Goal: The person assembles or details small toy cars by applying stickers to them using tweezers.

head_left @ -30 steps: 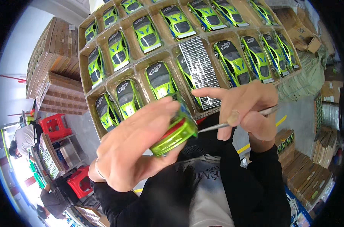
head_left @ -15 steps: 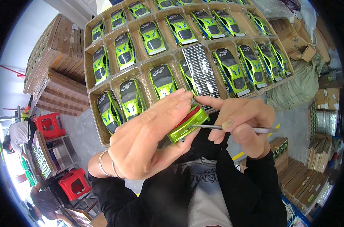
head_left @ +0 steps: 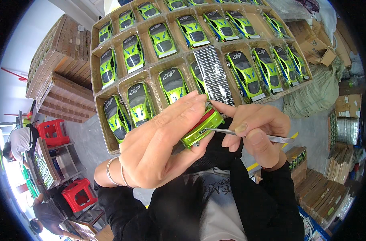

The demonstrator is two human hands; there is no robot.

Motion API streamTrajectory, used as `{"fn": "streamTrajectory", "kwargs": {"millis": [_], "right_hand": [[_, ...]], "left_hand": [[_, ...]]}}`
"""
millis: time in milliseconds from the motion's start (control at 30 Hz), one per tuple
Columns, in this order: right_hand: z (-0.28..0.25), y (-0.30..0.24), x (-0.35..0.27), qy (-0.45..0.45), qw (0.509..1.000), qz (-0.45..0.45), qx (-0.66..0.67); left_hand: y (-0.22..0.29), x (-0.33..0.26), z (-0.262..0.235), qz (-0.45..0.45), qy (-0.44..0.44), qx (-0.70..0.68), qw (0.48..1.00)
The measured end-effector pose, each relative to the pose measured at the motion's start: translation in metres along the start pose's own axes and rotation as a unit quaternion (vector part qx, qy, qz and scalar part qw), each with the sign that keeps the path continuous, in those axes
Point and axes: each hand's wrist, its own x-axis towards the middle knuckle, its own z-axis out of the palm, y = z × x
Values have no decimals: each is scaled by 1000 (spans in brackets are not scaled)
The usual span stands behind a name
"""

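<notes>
In the head view, the left hand (head_left: 160, 138) reaches in from the lower left with its back turned up, the fingers laid together and slanting over the top of a green toy car (head_left: 213, 121). Its thumb runs beneath, so the car is gripped snugly between the two, its green end panel and red strip facing out past the fingertips toward the right hand (head_left: 259, 130). Two thin bands (head_left: 109, 172) circle the left wrist, just above a black sleeve (head_left: 122, 207).

The right hand comes up from the lower right with its wrist bent, pinching a slim metal tool (head_left: 280, 139) between thumb and fingers. The tool lies nearly level, its tip at a dark mark on the car's end panel. The right index finger stretches out to the left, close by the car's upper corner; whether it touches cannot be told. The other fingers curl below the tool.

Beyond both hands spreads a compartmented tray (head_left: 101, 125) of green cars (head_left: 173, 83). A sheet of small labels (head_left: 213, 76) lies across one of them, just past the right index fingertip.
</notes>
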Motion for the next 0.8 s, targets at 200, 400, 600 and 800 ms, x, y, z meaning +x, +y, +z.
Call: {"fn": "streamTrajectory", "kwargs": {"millis": [200, 400, 600, 800], "right_hand": [[-1, 0, -1, 2, 1000, -2, -12], [0, -2, 0, 7, 1000, 3, -14], [0, -2, -1, 11, 1000, -3, -20], [0, -4, 0, 10, 1000, -3, -21]], "left_hand": [[0, 1, 1, 1, 0, -1, 1000], [-5, 0, 10, 36, 55, -12, 998], [3, -6, 6, -50, 11, -89, 995], [2, -6, 5, -46, 0, -76, 996]]}}
